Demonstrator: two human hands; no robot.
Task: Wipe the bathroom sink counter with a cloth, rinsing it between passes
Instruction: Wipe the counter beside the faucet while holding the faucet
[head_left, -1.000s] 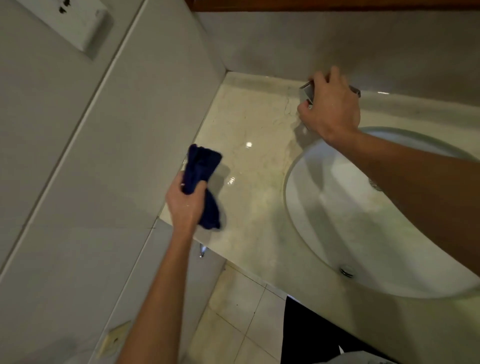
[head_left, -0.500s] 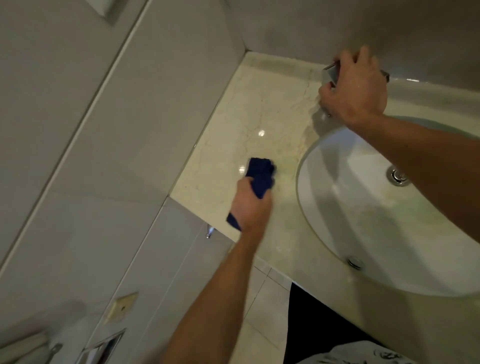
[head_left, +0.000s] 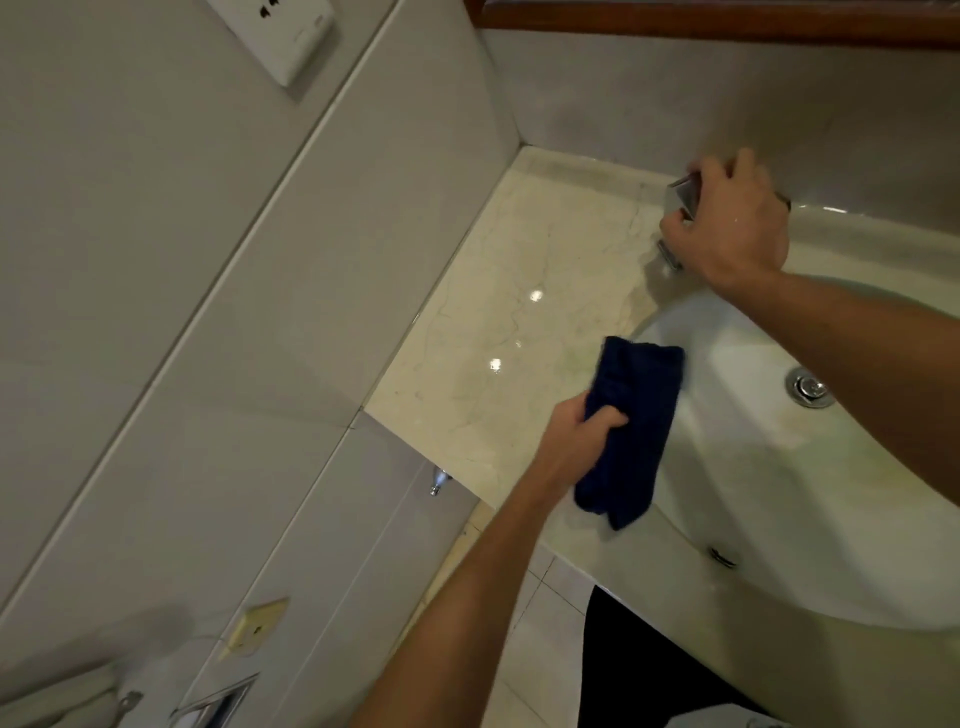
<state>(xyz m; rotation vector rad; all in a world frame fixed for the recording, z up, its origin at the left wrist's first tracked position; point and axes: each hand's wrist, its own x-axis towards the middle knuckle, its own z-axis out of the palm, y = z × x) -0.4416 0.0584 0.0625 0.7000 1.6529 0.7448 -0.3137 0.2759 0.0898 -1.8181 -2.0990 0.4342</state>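
My left hand (head_left: 576, 441) grips a dark blue cloth (head_left: 631, 426), which hangs over the left rim of the white oval sink basin (head_left: 769, 467). The beige marble counter (head_left: 509, 322) stretches left of the basin to the tiled wall. At the back of the basin my right hand (head_left: 730, 223) is closed over the chrome faucet (head_left: 681, 193), hiding most of it. No water stream is visible. The drain (head_left: 808, 387) shows in the basin floor.
Grey tiled walls (head_left: 208, 312) enclose the counter on the left and back. A wall socket (head_left: 283, 31) sits high on the left, another plate (head_left: 257, 626) low down. A chrome valve (head_left: 438, 480) pokes out under the counter edge. A wooden frame (head_left: 727, 15) runs along the top.
My left hand has carried the cloth rightwards from the counter's left edge by the wall to the basin rim. My right hand has stayed on the faucet.
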